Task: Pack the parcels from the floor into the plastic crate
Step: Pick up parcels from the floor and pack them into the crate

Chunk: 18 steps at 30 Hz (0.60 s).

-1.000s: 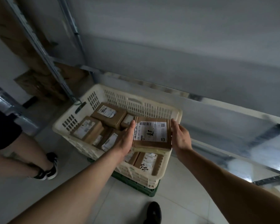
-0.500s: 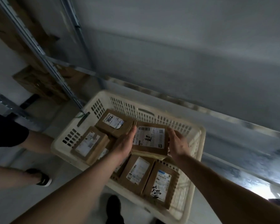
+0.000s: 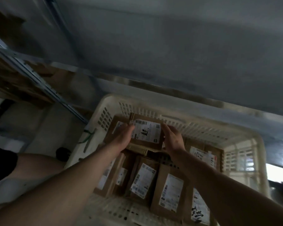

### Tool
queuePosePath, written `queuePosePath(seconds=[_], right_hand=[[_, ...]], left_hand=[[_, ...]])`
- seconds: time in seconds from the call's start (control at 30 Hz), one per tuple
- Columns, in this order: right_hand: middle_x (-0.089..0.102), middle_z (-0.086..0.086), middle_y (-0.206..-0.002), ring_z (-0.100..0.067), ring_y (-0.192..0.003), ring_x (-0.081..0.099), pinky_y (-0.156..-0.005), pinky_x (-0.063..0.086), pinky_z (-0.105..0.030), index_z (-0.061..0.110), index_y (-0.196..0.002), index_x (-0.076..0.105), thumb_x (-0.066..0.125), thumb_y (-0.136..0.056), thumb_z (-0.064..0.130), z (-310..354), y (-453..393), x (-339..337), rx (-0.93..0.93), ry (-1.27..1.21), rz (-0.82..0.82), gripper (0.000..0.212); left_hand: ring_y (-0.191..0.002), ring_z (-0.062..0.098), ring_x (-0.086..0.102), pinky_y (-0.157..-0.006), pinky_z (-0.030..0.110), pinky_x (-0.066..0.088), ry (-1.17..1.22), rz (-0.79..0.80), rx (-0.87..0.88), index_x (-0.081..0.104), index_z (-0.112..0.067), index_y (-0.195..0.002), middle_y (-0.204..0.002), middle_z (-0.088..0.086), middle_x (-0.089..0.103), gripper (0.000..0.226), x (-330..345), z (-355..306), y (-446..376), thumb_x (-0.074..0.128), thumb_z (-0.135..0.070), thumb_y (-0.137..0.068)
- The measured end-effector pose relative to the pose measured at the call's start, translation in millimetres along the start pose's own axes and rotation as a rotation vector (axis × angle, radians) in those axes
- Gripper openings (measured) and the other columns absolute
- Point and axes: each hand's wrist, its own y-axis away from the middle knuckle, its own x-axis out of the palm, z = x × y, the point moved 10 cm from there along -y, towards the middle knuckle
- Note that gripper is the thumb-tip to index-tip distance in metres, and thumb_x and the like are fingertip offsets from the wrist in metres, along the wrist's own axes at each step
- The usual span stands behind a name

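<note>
Brown cardboard parcel with white label (image 3: 145,133) is held between left hand (image 3: 122,139) and right hand (image 3: 173,140), over far-left corner of cream plastic crate (image 3: 245,141); fingers clasp its short sides.

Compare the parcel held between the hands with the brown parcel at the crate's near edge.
The held parcel is up near the crate's far wall, between the left hand and right hand; the near parcel is untouched. The held parcel's label runs crosswise with a handwritten mark; the near parcel's runs lengthwise, print only. Both are brown cardboard with white labels.
</note>
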Motion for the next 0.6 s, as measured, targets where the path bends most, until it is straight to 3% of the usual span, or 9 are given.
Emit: queuePosePath(seconds=[0.13,0.23,0.3,0.4,0.47,0.6], right_hand=[[0.068,-0.004,-0.102,-0.022,-0.091,0.067,-0.077,0.058,-0.045,0.029,-0.088,0.065,0.057,-0.093,0.050,2.0,-32.9,61.7,0.064,-0.127,0.080,0.023],[0.067,0.004,-0.102,-0.011,-0.093,0.064,-0.071,0.049,-0.032,0.028,-0.106,0.066,0.056,-0.098,0.035,-4.3,-50.1,99.8,0.120,-0.217,0.137,0.015],[0.068,0.009,-0.093,-0.008,-0.086,0.063,-0.068,0.046,-0.028,0.024,-0.106,0.065,0.056,-0.098,0.023,-10.5,-53.2,116.5,0.145,-0.239,0.147,0.013],[0.072,0.004,-0.099,-0.020,-0.097,0.065,-0.083,0.050,-0.036,0.028,-0.101,0.066,0.057,-0.092,0.017,-17.9,-51.8,134.8,0.150,-0.207,0.184,0.017],[0.072,-0.001,-0.108,-0.022,-0.101,0.064,-0.080,0.049,-0.036,0.026,-0.110,0.065,0.055,-0.090,0.012,-15.9,-51.5,140.4,0.155,-0.204,0.196,0.026],[0.070,-0.007,-0.114,-0.019,-0.095,0.065,-0.067,0.047,-0.030,0.019,-0.121,0.060,0.053,-0.089,0.005,-13.2,-53.5,142.4,0.188,-0.235,0.211,0.036]], left_hand=[[-0.081,0.027,0.061,-0.072,0.035,0.045,0.020,-0.061,-0.019,0.061,-0.017,-0.082,-0.086,0.008,0.066,0.031,-40.2,11.3,-51.3,0.042,-0.040,-0.093],[-0.088,0.031,0.065,-0.072,0.040,0.050,0.018,-0.164,0.022,0.067,-0.015,-0.094,-0.093,0.011,0.069,0.037,-66.0,18.5,-78.0,0.044,-0.042,-0.083],[-0.095,0.030,0.062,-0.071,0.035,0.047,-0.052,-0.226,0.060,0.065,-0.014,-0.106,-0.101,0.009,0.066,0.034,-71.2,22.4,-82.5,0.047,-0.035,-0.086],[-0.120,0.030,0.050,-0.094,0.040,0.045,-0.232,-0.237,0.103,0.057,-0.014,-0.127,-0.134,0.011,0.050,0.040,-59.0,33.3,-82.1,0.048,-0.025,-0.090],[-0.134,0.030,0.038,-0.107,0.042,0.038,-0.300,-0.254,0.105,0.050,-0.012,-0.135,-0.153,0.011,0.030,0.045,-56.0,39.1,-81.1,0.048,-0.020,-0.091],[-0.136,0.032,0.037,-0.101,0.043,0.044,-0.376,-0.267,0.181,0.048,-0.010,-0.131,-0.160,0.008,0.015,0.041,-51.7,37.2,-78.9,0.047,-0.014,-0.091]])
